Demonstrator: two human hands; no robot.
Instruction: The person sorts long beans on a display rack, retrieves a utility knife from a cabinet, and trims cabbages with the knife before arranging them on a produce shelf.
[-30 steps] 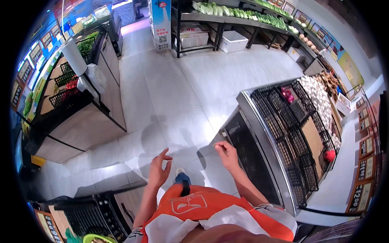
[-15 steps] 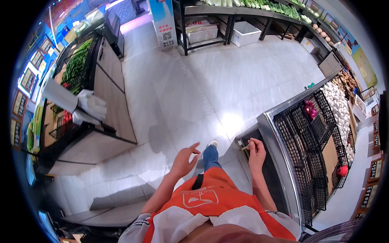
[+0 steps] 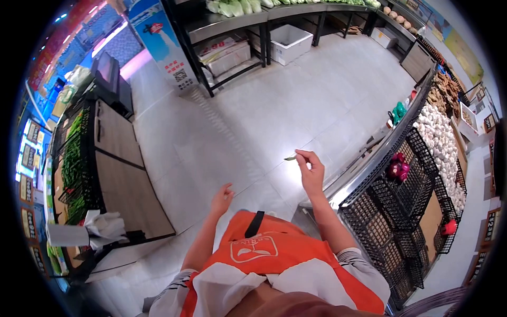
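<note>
My right hand (image 3: 311, 170) is raised over the tiled floor, its thumb and finger pinched on a small green piece (image 3: 290, 157) that looks like a bit of vegetable. My left hand (image 3: 223, 199) hangs lower and further left, over the floor near the orange apron (image 3: 253, 248); its fingers are partly spread and nothing shows in them. Neither hand touches a stand.
A produce stand with black crates (image 3: 388, 206), red onions (image 3: 398, 168) and garlic (image 3: 437, 134) stands at right. The left counter (image 3: 119, 174) holds green vegetables (image 3: 75, 164). Ahead are a leafy-greens shelf (image 3: 227, 27), a white bin (image 3: 289, 45) and a printed pillar (image 3: 163, 47).
The view has moved forward and turned, bringing the greens shelf closer. My right hand has risen away from the right stand's side with the green piece, and my left hand has shifted.
</note>
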